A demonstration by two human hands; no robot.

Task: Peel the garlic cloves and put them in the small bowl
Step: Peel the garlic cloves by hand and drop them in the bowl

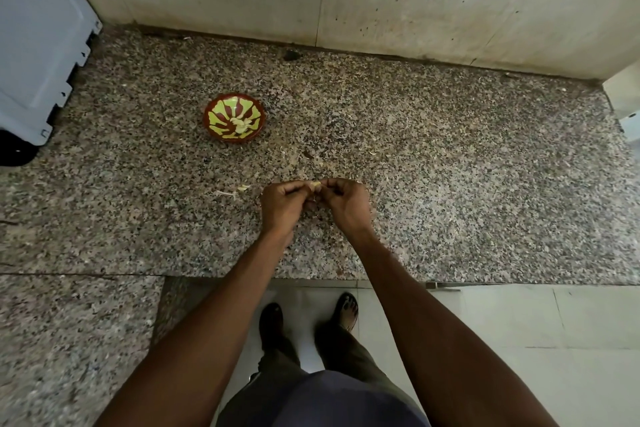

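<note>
- Both hands are bunched together over the granite counter (450,156), fingers curled in. The left hand (282,206) and right hand (346,204) are each pinching the same garlic clove (316,185), which pokes out pale between the fingertips at the top.
- Can't honestly tell how much skin is left on it, it's tiny and mostly hidden by the fingers.
- The small bowl (234,120), red-brown with a yellow-green pattern, sits further back and to the left, well apart from the hands. There's something pale in it, probably cloves that are already peeled.
- A few skin scraps (232,191) lie on the counter just left of the left hand.
- Handling-wise, my guess: a clove is light and firm, so no worries about crushing it, but the papery skin is thin and tears in bits. Once bare it'll likely be a bit sticky-slick.
- Best hold, I'd say, is pinching the fat middle with one hand and picking at the skin from the root end with the other thumbnail.
- Main risk is it popping out of the pinch and skittering across the speckled stone, where it'd be hard to spot.
</note>
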